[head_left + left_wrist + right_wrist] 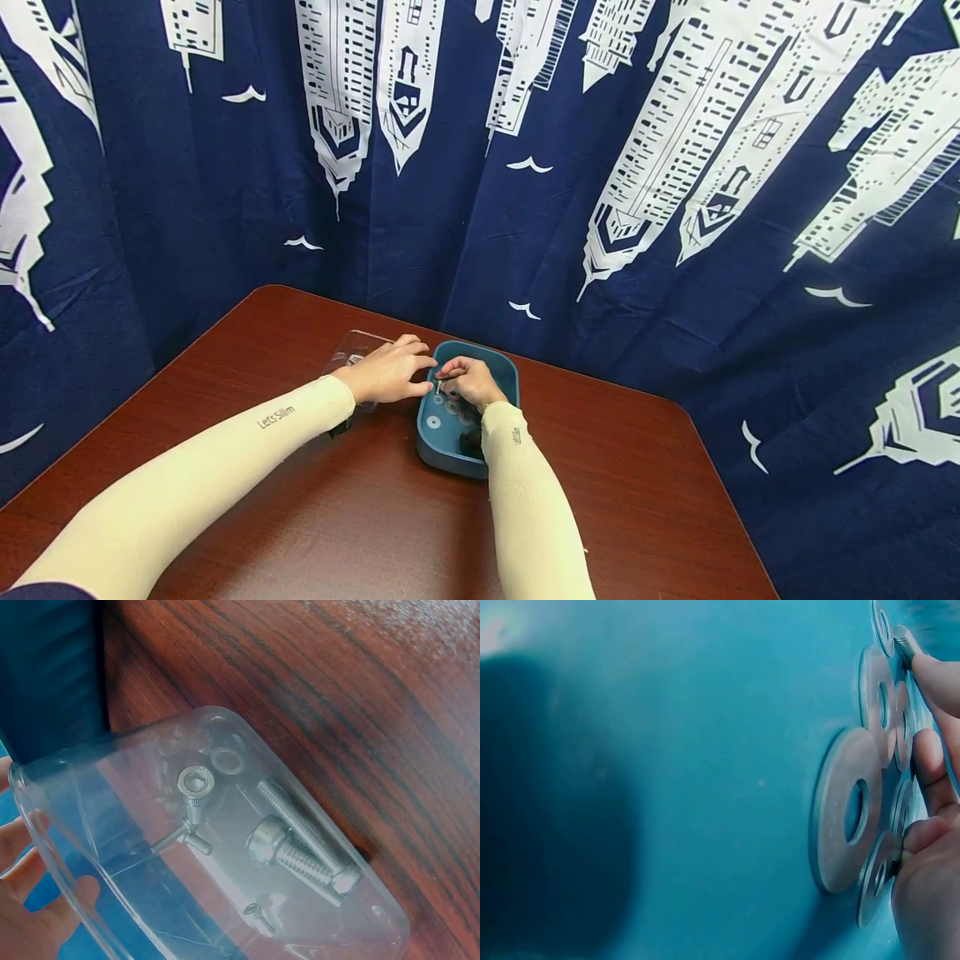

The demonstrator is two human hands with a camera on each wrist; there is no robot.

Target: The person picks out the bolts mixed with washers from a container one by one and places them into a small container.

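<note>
My right hand [471,383] is down inside a blue tray [480,351], pinching a small screw [906,646] between thumb and fingertips. Its threaded end points out past the thumb in the right wrist view. Around these fingers several flat metal washers [831,817] lie on the tray floor. My left hand [390,371] reaches toward the tray's left rim, its fingers extended and holding nothing. Beside it stands a clear plastic box [225,720], whose rim partly overlaps the fingers in the left wrist view. Inside lie several bolts, among them a large socket-head bolt [266,840].
Both stand on a brown wooden table [360,508], near its back edge. A dark blue curtain [465,225] printed with white buildings hangs behind. Within the tray, a dark patch [470,442] shows near the right wrist.
</note>
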